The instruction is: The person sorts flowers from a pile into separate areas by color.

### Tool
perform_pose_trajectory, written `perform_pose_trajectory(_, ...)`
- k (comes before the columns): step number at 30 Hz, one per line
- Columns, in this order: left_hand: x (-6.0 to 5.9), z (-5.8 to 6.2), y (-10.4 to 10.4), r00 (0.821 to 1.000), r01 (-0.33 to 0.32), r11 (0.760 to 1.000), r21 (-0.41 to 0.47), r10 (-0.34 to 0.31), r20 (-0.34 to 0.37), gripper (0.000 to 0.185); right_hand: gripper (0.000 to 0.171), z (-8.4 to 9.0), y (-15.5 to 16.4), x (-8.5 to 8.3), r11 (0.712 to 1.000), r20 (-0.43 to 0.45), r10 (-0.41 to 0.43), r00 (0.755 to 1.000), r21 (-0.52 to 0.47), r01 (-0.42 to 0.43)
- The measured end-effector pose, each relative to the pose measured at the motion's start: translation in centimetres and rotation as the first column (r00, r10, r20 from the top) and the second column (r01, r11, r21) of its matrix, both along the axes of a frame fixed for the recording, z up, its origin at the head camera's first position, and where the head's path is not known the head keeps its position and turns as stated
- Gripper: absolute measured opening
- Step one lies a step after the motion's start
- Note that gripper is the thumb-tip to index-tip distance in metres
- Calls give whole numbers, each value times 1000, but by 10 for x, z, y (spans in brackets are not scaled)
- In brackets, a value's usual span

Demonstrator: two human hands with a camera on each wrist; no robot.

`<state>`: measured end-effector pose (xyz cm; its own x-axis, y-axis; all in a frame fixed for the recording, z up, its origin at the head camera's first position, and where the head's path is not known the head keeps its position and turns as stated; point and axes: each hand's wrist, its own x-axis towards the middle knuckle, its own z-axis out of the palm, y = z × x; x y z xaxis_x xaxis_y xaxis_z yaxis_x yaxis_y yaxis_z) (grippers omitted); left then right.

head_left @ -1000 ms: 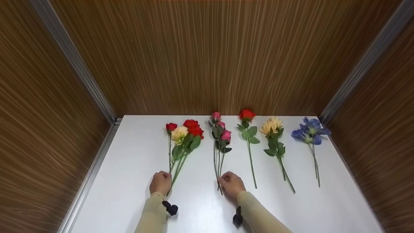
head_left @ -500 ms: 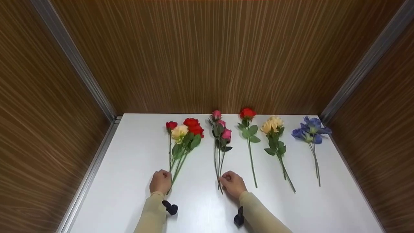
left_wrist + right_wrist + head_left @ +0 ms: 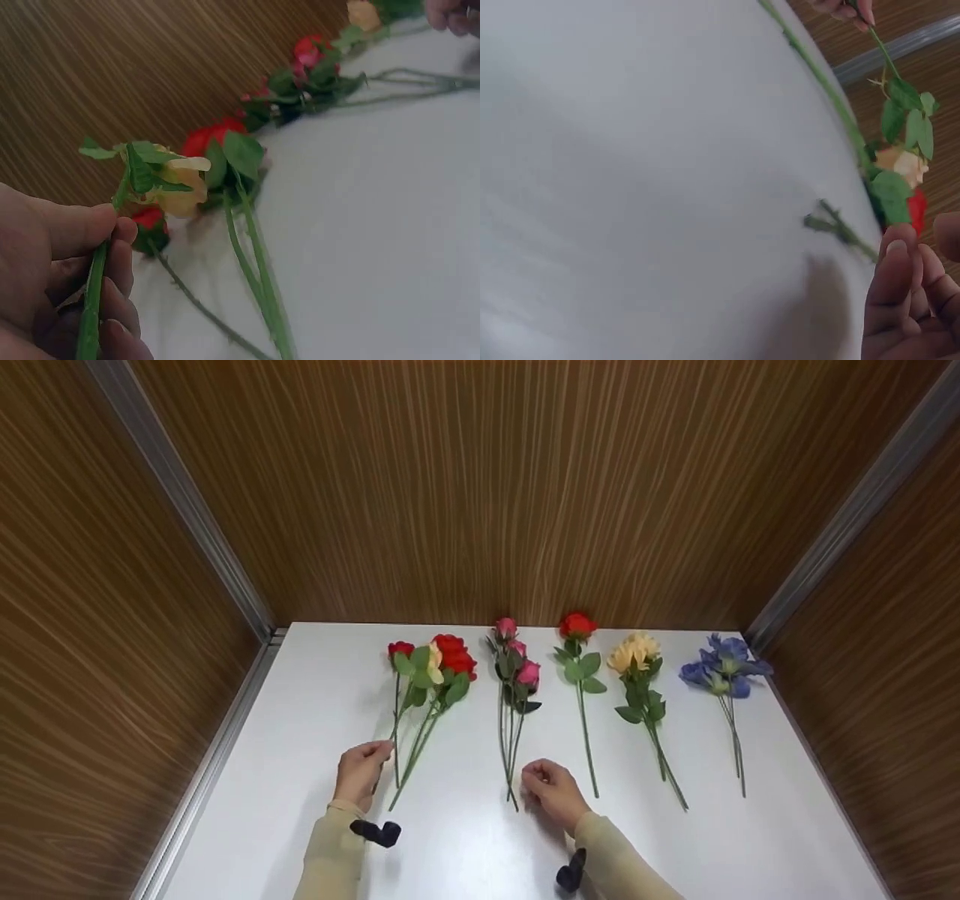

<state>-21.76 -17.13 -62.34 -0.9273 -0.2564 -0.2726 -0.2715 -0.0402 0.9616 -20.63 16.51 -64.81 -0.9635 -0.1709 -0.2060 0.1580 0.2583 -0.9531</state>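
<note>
My left hand (image 3: 361, 771) pinches the stem of a pale yellow rose (image 3: 435, 664) between thumb and fingers. In the left wrist view, the green stem (image 3: 93, 300) runs through the curled fingers and the bloom tilts away. Under and beside it lie a small red rose (image 3: 400, 648) and larger red roses (image 3: 454, 654). Just right of the stem ends of several pink roses (image 3: 528, 673) hovers my right hand (image 3: 553, 791). Its fingers are loosely bent and hold nothing; in the right wrist view, the thumb (image 3: 894, 274) is apart from those stem ends.
Farther right on the white table (image 3: 457, 855) lie a single red rose (image 3: 577, 626), peach flowers (image 3: 635, 651) and blue flowers (image 3: 729, 656), stems toward me. Wood-grain panels (image 3: 480, 495) with metal edge strips enclose the back and both sides.
My left hand has lifted and shifted slightly left, raising and turning the yellow rose off the bunch. My right hand has let go of the pink rose stems and moved a little right.
</note>
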Motion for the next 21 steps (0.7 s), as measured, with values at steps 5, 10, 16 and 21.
perform_pose_trajectory(5, 6, 22, 25, 990, 122, 955, 271, -99, -96, 32, 30, 22, -2, 6, 998, -85, 70, 994, 7, -70)
perform_pose_trajectory(10, 16, 42, 50, 941, 322, 877, 356, -255, -222, 25, 26, 55, -13, 17, 988, -162, 151, 975, 4, -152)
perform_pose_trajectory(16, 21, 57, 80, 888, 434, 835, 339, -331, -320, 27, 15, 95, -22, 34, 977, -255, 212, 943, 47, -207)
perform_pose_trajectory(21, 22, 61, 106, 899, 387, 883, 267, -298, -320, 26, 15, 92, -19, 33, 976, -316, 219, 923, 82, -204)
